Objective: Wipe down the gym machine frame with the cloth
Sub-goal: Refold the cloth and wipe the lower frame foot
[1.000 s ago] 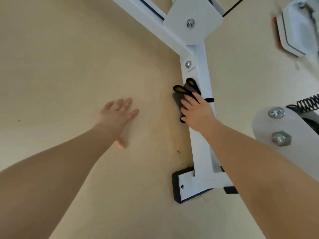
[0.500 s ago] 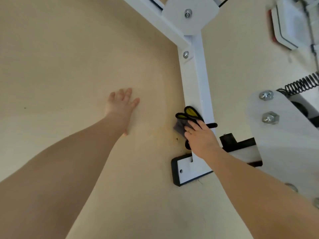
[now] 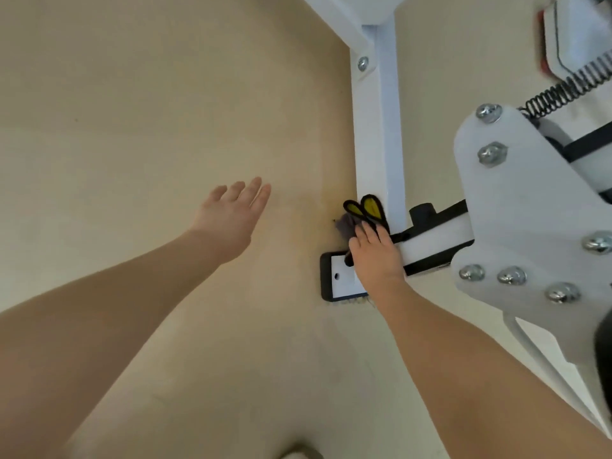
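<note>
Two bare hands reach down over a beige floor [image 3: 132, 134]. The right hand [image 3: 374, 256] presses a cloth [image 3: 362, 215] flat against the low end of the white frame [image 3: 377, 134], its fingers laid straight over the fabric rather than curled round it. The cloth is dark grey with black-edged yellow patches, and it shows just beyond the fingertips, touching the frame's upright bar where that bar meets a cross piece. Under the right palm lies a white foot plate [image 3: 337, 279] with a black rim and a small hole.

The left hand [image 3: 231, 217] is well apart from the right, out to its left, with fingers straight and close together above the floor; whether it touches the floor cannot be told. It holds nothing.

To the right of the right hand stands a large white bracket [image 3: 516, 210] studded with bolts. Beyond it, further right, a black coiled spring [image 3: 569, 87] runs up toward the corner.
</note>
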The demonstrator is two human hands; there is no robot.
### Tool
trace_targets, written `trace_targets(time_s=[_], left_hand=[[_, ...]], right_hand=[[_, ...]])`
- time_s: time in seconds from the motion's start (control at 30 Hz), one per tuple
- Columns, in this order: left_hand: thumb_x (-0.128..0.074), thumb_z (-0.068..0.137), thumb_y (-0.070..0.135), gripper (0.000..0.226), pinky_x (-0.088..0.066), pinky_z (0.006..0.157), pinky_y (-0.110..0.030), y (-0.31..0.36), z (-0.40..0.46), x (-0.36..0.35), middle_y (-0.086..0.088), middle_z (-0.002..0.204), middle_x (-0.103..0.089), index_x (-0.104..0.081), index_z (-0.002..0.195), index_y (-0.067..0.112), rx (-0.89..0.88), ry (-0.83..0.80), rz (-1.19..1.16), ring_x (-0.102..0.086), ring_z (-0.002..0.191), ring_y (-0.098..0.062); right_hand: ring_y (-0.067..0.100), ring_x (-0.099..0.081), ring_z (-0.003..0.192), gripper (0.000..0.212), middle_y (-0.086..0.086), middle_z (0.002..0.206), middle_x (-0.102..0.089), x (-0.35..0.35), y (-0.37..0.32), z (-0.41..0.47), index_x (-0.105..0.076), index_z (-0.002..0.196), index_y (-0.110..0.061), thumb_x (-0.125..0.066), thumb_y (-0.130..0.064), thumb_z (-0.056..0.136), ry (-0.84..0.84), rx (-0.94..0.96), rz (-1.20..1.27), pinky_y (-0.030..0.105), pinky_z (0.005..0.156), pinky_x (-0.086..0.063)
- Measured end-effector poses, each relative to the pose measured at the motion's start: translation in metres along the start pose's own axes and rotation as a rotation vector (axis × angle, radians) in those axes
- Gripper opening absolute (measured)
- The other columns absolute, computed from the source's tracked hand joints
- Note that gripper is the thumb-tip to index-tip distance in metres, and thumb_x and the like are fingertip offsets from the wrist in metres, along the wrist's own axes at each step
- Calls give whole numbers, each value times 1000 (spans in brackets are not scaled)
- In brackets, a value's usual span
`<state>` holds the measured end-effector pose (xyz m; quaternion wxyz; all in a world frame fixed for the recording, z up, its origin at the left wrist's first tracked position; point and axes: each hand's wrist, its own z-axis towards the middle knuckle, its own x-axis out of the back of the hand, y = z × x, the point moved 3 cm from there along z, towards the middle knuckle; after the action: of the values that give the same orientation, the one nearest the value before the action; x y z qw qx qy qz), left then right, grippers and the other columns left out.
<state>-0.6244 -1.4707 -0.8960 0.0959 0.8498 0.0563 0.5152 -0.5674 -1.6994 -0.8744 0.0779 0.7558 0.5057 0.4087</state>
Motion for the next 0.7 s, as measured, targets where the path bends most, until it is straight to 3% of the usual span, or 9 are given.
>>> trace_targets(time_s=[0.2, 0.27, 0.37, 0.43, 0.5, 0.6, 0.7], left_hand=[[-39, 94, 16, 70, -10, 114, -34, 11, -49, -17, -3, 157, 5, 5, 148, 14, 110, -44, -71, -5, 143, -21], [-40, 94, 15, 69, -10, 114, -34, 18, -63, -21, -3, 157, 4, 4, 148, 13, 153, -52, -127, -5, 143, -21], [-42, 93, 16, 70, -11, 114, -34, 21, -85, -25, -2, 157, 3, 2, 148, 14, 220, -42, -168, -5, 143, -20], [-42, 93, 14, 69, -11, 114, -34, 21, -101, -25, -1, 157, 3, 0, 148, 14, 272, -37, -198, -6, 143, -20], [-40, 92, 10, 66, -12, 114, -33, 22, -116, -24, -1, 157, 0, -6, 148, 14, 329, -17, -228, -7, 143, -19], [-41, 93, 11, 57, -19, 112, -35, 25, -137, -20, -1, 156, -9, -19, 146, 13, 447, 93, -422, -15, 141, -21], [-37, 94, 7, 49, -26, 107, -29, 35, -164, -5, -3, 151, -27, -30, 142, 11, 547, 364, -784, -32, 134, -23]], right_hand=[[20, -12, 144, 42, 10, 154, -22, -31, -30, -18, -31, 138, -8, -34, -6, 96, 54, -117, 261, 35, 117, -3], [20, -17, 143, 39, 12, 152, -26, -38, -39, -21, -33, 135, -7, -34, -6, 96, 92, -174, 449, 34, 116, -8], [22, -43, 121, 25, 11, 133, -48, -52, -63, -39, -45, 121, -9, -32, -12, 100, 107, -298, 930, 29, 92, -32], [20, -49, 105, 23, 10, 121, -54, -55, -67, -50, -47, 117, -9, -33, -17, 101, 121, -327, 1125, 26, 81, -32], [26, -53, 99, 22, 13, 113, -56, -41, -66, -54, -43, 116, -5, -38, -19, 100, 131, -326, 1271, 31, 79, -39], [29, -58, 101, 22, 9, 111, -59, 21, -73, -61, -43, 113, -7, -42, -23, 99, 329, -282, 1542, 41, 84, -48], [19, -58, 92, 19, 1, 102, -57, 98, -95, -87, -44, 110, -8, -44, -24, 98, 481, -164, 1848, 29, 76, -46]])
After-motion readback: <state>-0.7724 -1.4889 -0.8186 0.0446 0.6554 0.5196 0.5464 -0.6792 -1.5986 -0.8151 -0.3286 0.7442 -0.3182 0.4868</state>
